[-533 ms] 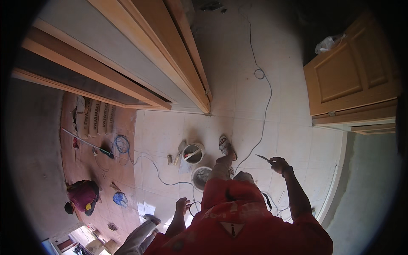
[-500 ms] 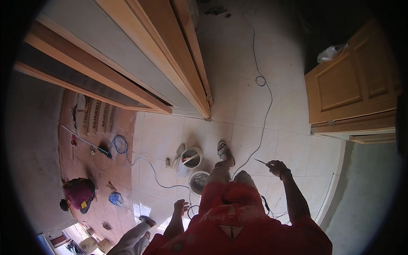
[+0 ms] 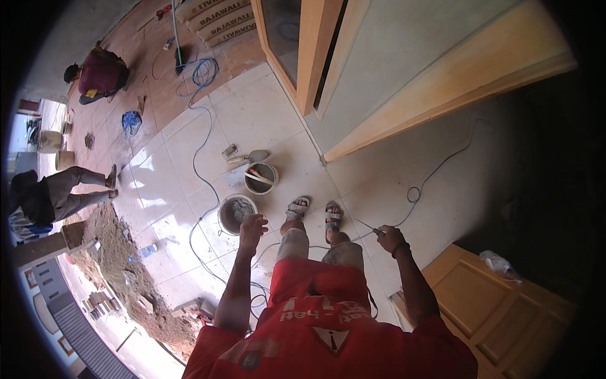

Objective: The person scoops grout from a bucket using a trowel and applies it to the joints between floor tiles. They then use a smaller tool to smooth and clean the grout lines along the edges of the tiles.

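My left hand (image 3: pixel 253 230) hangs with loosely bent fingers and nothing visible in it. In the picture it lies beside a bucket (image 3: pixel 227 218) of grey mortar. My right hand (image 3: pixel 392 239) is closed on a thin pointed tool (image 3: pixel 367 226), whose narrow tip sticks out to the left; its exact kind does not show. A second bucket (image 3: pixel 259 189) stands behind the first, with a light-handled tool (image 3: pixel 258 175) across it. Next to it a trowel (image 3: pixel 257 155) and a small block-like hand tool (image 3: pixel 230 151) rest on the tiles.
A cable (image 3: pixel 416 189) loops over the pale floor tiles (image 3: pixel 303 151). Blue hose (image 3: pixel 204 72), a broom (image 3: pixel 179 60) and stacked sacks (image 3: pixel 221 22) lie farther off. Two people (image 3: pixel 104 74) (image 3: pixel 69 192) are on the left, near a sand heap (image 3: pixel 113 252). A wooden door (image 3: pixel 499 297) stands right.
My view and body have turned to the left, bringing the sand heap into sight. My left hand has risen forward near the mortar bucket. The pointed tool stays in my right hand.
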The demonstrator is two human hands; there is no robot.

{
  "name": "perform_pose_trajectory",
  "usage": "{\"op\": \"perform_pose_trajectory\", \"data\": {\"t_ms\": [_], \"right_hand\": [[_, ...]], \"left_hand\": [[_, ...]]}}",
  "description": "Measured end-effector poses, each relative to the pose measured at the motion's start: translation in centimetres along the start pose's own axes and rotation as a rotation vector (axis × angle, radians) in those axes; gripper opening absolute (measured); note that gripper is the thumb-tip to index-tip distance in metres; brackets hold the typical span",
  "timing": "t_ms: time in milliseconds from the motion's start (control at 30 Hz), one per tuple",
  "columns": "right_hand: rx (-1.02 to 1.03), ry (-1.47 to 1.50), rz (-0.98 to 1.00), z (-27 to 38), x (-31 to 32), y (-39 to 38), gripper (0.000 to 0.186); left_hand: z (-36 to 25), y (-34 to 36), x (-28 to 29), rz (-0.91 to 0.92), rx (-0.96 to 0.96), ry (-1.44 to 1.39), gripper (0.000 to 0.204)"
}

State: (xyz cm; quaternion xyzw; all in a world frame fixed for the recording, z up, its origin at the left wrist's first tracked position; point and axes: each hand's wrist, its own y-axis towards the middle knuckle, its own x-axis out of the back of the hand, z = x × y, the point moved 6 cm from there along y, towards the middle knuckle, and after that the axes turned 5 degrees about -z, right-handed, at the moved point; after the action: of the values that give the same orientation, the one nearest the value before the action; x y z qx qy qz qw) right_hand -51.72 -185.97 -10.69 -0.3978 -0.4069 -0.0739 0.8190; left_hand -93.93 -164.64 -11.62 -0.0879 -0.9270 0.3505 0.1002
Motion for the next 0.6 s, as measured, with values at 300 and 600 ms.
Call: {"op": "perform_pose_trajectory", "data": {"t_ms": [300,600], "right_hand": [[0.153,-0.278,0.131,-1.9,-4.1,14.1,0.031],[0.314,-0.381,0.020,-6.6,-22.6,31.3,0.043]], "left_hand": [[15.1,1.0,-14.4,0.084,-0.069,0.095,0.027],[36.4,15.8,-27.6,0.037,0.116,0.166,0.027]]}}
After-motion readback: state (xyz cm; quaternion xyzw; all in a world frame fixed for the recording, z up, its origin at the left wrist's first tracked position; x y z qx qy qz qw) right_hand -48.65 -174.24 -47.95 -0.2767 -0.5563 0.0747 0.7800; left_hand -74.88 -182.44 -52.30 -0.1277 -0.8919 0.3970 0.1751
